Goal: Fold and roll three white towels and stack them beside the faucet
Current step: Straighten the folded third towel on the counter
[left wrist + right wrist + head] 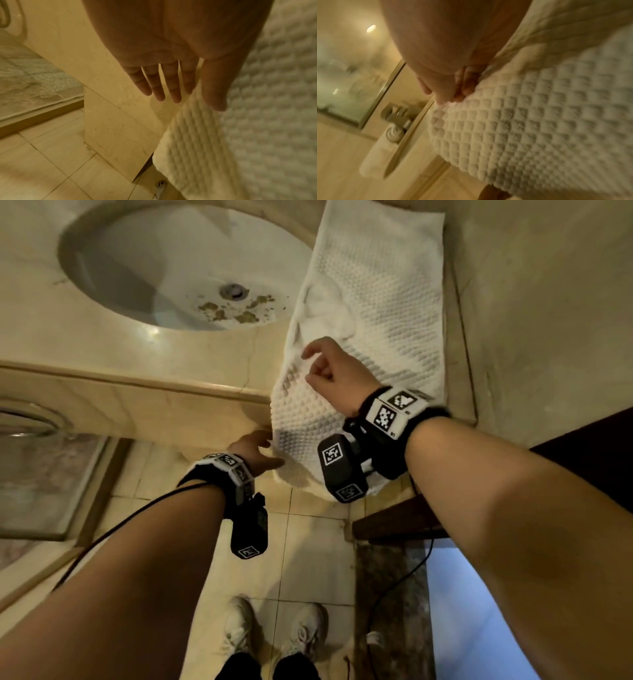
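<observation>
One white waffle-weave towel [376, 302] lies lengthwise on the counter to the right of the sink, and its near end hangs over the front edge. A wrinkled bump sits near its left edge. My right hand [310, 364] has its fingers curled and pinches the towel's left edge above the counter front; the right wrist view shows the same hand [453, 97] gripping the towel [539, 121]. My left hand [265, 448] is lower, below the counter edge. Its fingers [175, 94] are straight, beside the hanging part of the towel [257, 108]. I see no other towels.
The oval sink [68, 268] with brown stains by its drain sits left of the towel in the beige counter [212, 350]. A faucet [395, 115] shows blurred in the right wrist view. Dark wooden furniture [394, 518] stands at the lower right, and a glass shower edge [34, 474] at the left.
</observation>
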A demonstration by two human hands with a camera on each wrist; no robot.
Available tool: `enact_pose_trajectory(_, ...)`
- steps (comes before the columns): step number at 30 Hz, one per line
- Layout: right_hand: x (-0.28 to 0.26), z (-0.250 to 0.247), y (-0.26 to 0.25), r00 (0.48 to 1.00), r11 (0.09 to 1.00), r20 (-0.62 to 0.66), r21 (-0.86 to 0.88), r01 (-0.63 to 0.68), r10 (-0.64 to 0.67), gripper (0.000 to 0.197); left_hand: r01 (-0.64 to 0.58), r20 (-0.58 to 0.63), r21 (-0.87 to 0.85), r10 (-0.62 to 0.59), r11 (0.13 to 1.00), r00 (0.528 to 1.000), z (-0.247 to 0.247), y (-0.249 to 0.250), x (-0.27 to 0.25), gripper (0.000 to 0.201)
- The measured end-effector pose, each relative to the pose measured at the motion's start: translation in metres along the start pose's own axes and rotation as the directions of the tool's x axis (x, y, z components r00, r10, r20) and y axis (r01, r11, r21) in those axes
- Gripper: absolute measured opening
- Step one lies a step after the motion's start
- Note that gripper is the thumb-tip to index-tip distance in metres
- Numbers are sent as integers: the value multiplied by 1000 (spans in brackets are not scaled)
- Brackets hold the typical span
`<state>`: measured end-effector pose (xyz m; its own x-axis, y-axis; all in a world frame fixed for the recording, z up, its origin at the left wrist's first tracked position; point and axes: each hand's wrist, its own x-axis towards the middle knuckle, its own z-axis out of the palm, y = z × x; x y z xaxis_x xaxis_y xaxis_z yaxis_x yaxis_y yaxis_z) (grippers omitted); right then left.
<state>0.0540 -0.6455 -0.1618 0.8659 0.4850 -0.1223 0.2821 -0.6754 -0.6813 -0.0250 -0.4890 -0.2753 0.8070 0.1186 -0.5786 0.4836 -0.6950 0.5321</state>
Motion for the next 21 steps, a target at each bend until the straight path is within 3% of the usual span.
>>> enact_pose_trajectory(2, -21, -10, 20, 992, 998, -110, -23, -60, 57, 21, -46, -1, -65, 46, 997, 999, -14, 8, -7, 61)
enact_pose_trajectory(5, -56, -33, 48, 974, 952, -154, -233, -199, 166, 24, -90, -3, -47, 90, 995, 996, -29, 22, -15, 56)
enact_pose_trajectory(8, -84, -53, 59, 930, 893, -211, -282, -352, 300, 29, -84, -57, -26, 82, 996, 995, -34, 37, -23, 50)
enact_pose_trajectory(10, -98, -54, 62, 836, 801, -251, -251, -544, 489, 35, -59, -74, -6, 58, 998, 996, -33, 44, -27, 48)
enact_pose_trajectory(12, -110, -45, 70, 723, 691, -196, -212, -691, 663, 41, -37, -62, 16, 38, 999, 997, -29, 47, -28, 47)
enact_pose_trajectory(14, -117, -30, 78, 678, 666, -81, -136, -734, 731, 53, -18, -51, 37, 20, 999, 998, -24, 50, -27, 47)
enact_pose_trajectory(16, -118, -20, 82, 700, 699, -2, -34, -714, 714, 57, -7, -69, 38, 10, 999, 998, -20, 54, -24, 48)
enact_pose_trajectory(19, -118, -16, 86, 685, 685, -34, 83, -724, 728, 49, 24, -84, 30, -21, 999, 996, -16, 51, -20, 49)
enact_pose_trajectory(21, -117, -20, 87, 669, 672, -73, 54, -738, 740, 47, 45, -96, 20, -43, 999, 994, -14, 47, -18, 50)
